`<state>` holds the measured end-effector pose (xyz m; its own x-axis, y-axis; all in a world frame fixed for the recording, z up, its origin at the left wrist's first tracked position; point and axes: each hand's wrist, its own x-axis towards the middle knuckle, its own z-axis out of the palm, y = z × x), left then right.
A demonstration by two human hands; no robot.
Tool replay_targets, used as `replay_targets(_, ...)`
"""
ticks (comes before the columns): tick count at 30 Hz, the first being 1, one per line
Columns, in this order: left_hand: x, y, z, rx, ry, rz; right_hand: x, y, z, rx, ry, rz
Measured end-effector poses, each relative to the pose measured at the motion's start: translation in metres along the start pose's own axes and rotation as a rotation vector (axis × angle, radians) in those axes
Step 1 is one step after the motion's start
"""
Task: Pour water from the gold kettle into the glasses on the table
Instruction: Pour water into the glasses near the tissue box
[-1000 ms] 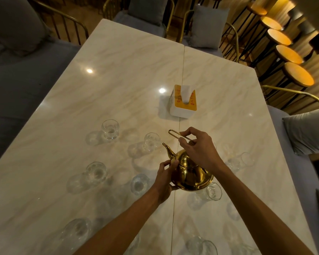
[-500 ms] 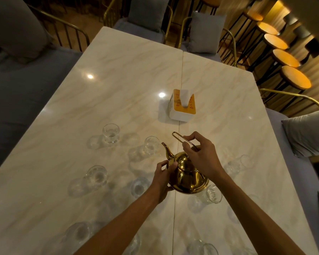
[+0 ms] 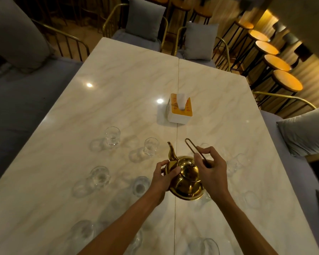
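The gold kettle (image 3: 186, 178) is over the seam of the marble table (image 3: 118, 92), its spout pointing away from me. My right hand (image 3: 211, 169) pinches the thin wire handle, which juts forward. My left hand (image 3: 163, 176) grips the kettle's left side below the spout. Several clear glasses stand around it: one at the far left (image 3: 112, 136), one just left of the spout (image 3: 151, 146), one at the mid left (image 3: 99, 177) and one beside my left wrist (image 3: 140, 186). More glasses sit to the right (image 3: 242, 161), partly hidden by my right hand.
A white and orange tissue box (image 3: 180, 109) stands beyond the kettle on the seam. Grey cushioned benches and gold-framed chairs (image 3: 145, 21) ring the table. Round wooden stools (image 3: 284, 81) line the far right. More glasses (image 3: 204, 246) sit near the front edge.
The kettle has turned so its spout points more directly away, and the wire handle has swung to the right with my right hand. The camera has also pulled back slightly.
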<state>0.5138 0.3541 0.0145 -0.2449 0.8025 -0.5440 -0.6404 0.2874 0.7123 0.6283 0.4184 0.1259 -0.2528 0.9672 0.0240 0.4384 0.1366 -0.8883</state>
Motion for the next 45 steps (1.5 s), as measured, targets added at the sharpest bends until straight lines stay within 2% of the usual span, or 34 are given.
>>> replay_targets(4,-0.022,-0.006,0.008,0.081,-0.019,0.041,-0.034,0.000,-0.020,0.075,0.086,0.012)
replay_targets(9,-0.051,-0.023,0.021,0.148,-0.095,0.009,-0.082,0.000,-0.047,0.130,0.188,0.038)
replay_targets(19,-0.108,-0.087,0.066,0.321,-0.332,-0.092,-0.179,0.026,-0.106,0.025,0.488,0.150)
replay_targets(23,-0.138,-0.107,0.087,0.354,-0.390,-0.130,-0.212,0.033,-0.136,0.019,0.546,0.171)
replay_targets(28,-0.165,-0.138,0.108,0.370,-0.446,-0.133,-0.244,0.049,-0.172,0.007,0.522,0.185)
replay_targets(38,-0.204,-0.194,0.135,0.307,-0.248,-0.199,-0.278,0.085,-0.215,0.024,0.330,0.195)
replay_targets(45,-0.219,-0.216,0.130,0.266,-0.187,-0.287,-0.289,0.097,-0.225,0.082,0.211,0.216)
